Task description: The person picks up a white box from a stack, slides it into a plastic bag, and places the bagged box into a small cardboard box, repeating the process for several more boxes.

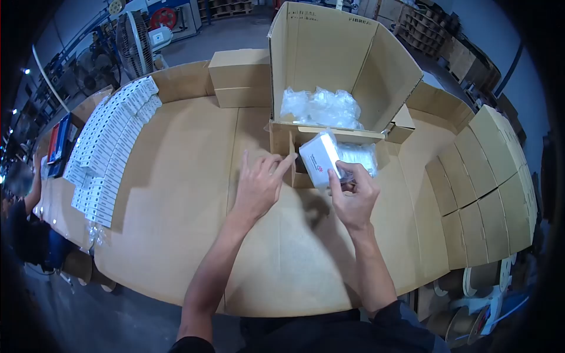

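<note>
Between the thumb and fingers of my right hand (356, 197) is a white box in a clear plastic wrap (318, 160), tilted, with small dark print and a red mark on its face. It overlaps the open top of a small brown carton (282, 141), where clear plastic-wrapped packs (358, 156) lie on the right side. My left hand (259, 179) holds nothing; its fingers are spread, and a fingertip is right at the carton's left flap. Behind the small carton stands a large open cardboard box (329, 47) with clear plastic bags (321, 108) inside.
Stacked white boxes (112, 135) line the cardboard-covered table's (170, 235) left side. Closed brown cartons (488, 194) are stacked at the right, and another carton (241, 76) stands at the back. Beyond the left edge is another person's arm (34, 188). Fans (134, 44) stand behind.
</note>
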Motion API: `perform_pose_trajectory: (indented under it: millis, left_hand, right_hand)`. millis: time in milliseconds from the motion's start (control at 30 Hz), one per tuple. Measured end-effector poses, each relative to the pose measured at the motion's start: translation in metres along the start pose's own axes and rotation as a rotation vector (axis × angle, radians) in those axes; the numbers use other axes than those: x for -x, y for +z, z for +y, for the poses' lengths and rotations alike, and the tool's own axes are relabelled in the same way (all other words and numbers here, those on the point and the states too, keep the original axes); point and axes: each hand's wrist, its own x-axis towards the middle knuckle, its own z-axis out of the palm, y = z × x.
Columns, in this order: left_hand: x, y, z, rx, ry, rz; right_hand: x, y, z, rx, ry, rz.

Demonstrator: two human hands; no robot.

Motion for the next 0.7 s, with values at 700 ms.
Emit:
perform_pose_trajectory:
  millis: [700]
  left_hand:
    - [0.034, 0.013, -0.042, -0.088, 0.026, -0.105]
  right_hand:
    - [-0.013, 0.078, 0.010, 0.336, -0.069, -0.210]
